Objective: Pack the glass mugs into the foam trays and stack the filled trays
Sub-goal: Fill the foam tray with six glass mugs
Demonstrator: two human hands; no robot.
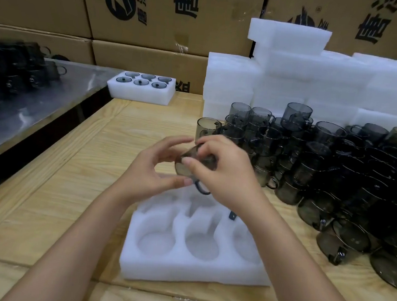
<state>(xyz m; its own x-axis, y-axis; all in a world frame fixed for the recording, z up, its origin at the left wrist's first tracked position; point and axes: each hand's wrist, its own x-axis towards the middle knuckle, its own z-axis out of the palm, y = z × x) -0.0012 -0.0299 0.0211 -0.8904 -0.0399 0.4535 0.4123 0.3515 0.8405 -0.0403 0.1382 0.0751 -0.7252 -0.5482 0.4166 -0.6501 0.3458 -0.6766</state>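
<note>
Both hands hold one smoky glass mug (180,168) in the air over the back of the foam tray (193,270) on the wooden table (69,167). Left hand (152,170) has fingers curled round the rim side; right hand (224,174) pinches it from above, handle pointing down. The tray's near pockets are empty; a dark handle shows by the right wrist. Loose mug pile (335,178) sits right, filled tray (140,91) far left, spare foam stack (297,75) behind.
</note>
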